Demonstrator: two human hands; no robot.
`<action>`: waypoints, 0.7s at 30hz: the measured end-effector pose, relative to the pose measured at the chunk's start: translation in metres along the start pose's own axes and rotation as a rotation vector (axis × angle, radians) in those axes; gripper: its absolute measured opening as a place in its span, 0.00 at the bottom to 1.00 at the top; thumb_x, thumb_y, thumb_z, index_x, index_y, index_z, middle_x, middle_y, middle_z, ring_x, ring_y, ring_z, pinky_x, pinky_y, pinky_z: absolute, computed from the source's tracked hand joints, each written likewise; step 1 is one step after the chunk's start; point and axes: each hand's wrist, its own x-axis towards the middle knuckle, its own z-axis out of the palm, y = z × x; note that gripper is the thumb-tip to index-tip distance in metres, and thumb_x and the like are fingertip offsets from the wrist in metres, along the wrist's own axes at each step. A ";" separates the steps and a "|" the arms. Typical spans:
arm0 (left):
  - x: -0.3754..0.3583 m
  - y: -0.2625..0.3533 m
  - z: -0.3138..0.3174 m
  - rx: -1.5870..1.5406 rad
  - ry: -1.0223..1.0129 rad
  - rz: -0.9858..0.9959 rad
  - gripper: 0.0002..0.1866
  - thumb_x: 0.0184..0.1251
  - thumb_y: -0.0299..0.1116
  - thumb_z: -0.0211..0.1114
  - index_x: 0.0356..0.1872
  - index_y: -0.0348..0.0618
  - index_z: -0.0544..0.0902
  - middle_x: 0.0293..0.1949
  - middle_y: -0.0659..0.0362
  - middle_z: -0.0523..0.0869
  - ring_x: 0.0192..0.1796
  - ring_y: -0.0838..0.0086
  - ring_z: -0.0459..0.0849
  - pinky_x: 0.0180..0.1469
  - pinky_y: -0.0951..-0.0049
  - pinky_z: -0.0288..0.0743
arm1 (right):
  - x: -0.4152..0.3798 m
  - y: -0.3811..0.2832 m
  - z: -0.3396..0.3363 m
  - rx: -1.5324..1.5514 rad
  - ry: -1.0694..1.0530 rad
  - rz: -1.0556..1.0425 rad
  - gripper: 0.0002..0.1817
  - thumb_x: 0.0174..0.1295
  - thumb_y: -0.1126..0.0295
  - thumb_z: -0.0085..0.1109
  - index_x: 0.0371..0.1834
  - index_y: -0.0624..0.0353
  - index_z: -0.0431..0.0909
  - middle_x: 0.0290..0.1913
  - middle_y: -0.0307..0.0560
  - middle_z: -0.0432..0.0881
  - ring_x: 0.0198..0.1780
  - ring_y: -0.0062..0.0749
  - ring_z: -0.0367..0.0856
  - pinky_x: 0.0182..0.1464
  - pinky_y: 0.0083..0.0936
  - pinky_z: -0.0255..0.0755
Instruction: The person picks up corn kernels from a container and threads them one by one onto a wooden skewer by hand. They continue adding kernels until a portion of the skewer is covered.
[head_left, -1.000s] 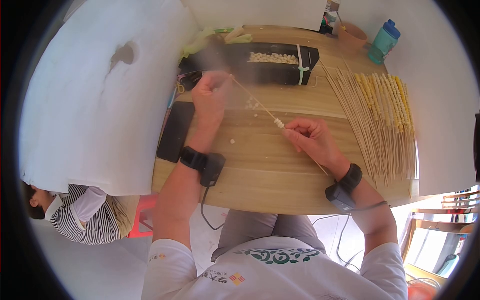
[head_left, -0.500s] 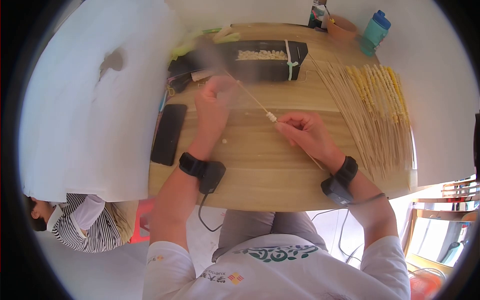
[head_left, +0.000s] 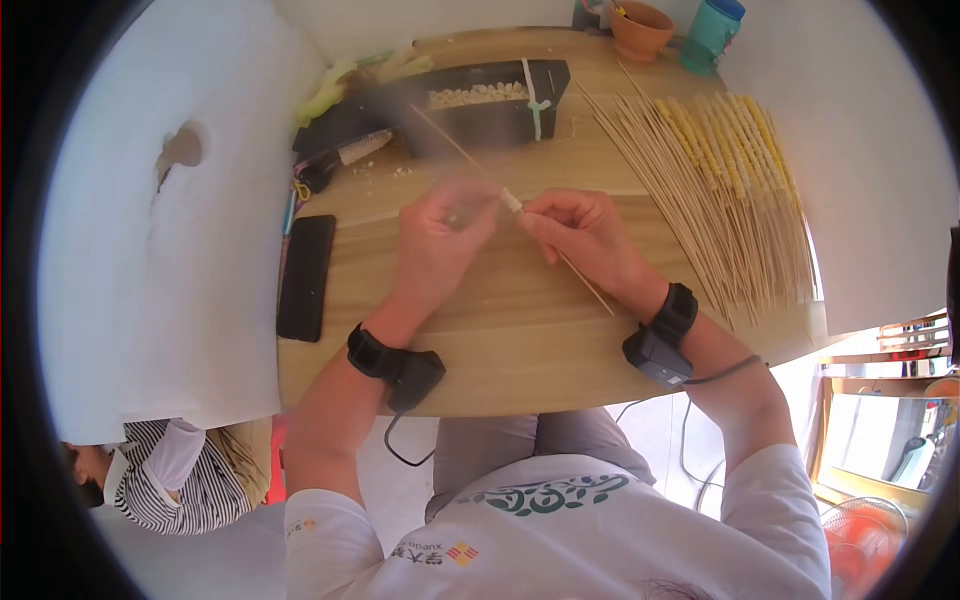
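Note:
Pale corn kernels are threaded in a short row on a thin wooden skewer, which slants from upper left to lower right. My right hand pinches the skewer just below the kernels, and its lower end sticks out beneath that hand. At the upper side of the row, my left hand has its thumb and fingers curled together, touching the kernels. Something small and pale shows inside its curled fingers. Behind the hands stands a black box holding loose kernels.
Many bare skewers lie at the right, beside kernel-covered skewers. A corn cob and green husks lie at the back left. A phone lies left; a clay pot and blue bottle stand behind. A person in stripes is lower left.
My left hand has come right and down to the kernel row on the skewer. My right hand, still pinching the skewer, has shifted slightly left. The whole view has moved a little.

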 end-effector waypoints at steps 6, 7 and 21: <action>0.000 -0.004 -0.004 0.029 -0.036 0.000 0.06 0.63 0.19 0.64 0.40 0.36 0.83 0.38 0.63 0.85 0.41 0.82 0.81 0.44 0.80 0.75 | 0.001 0.002 0.001 0.015 0.003 -0.011 0.08 0.68 0.69 0.60 0.36 0.63 0.81 0.22 0.29 0.75 0.22 0.09 0.69 0.24 0.11 0.60; 0.001 -0.004 -0.006 0.013 -0.055 -0.005 0.06 0.64 0.20 0.63 0.40 0.36 0.83 0.38 0.63 0.85 0.40 0.83 0.80 0.44 0.80 0.75 | 0.001 0.002 0.001 0.010 0.019 -0.012 0.07 0.67 0.69 0.60 0.36 0.63 0.81 0.22 0.30 0.75 0.22 0.09 0.69 0.24 0.11 0.61; 0.022 0.017 -0.108 0.297 -0.847 -0.375 0.09 0.51 0.31 0.72 0.31 0.37 0.83 0.22 0.64 0.81 0.27 0.83 0.77 0.31 0.79 0.69 | 0.001 0.003 0.000 -0.018 -0.021 0.016 0.07 0.67 0.70 0.61 0.36 0.63 0.81 0.22 0.30 0.75 0.22 0.09 0.69 0.23 0.11 0.60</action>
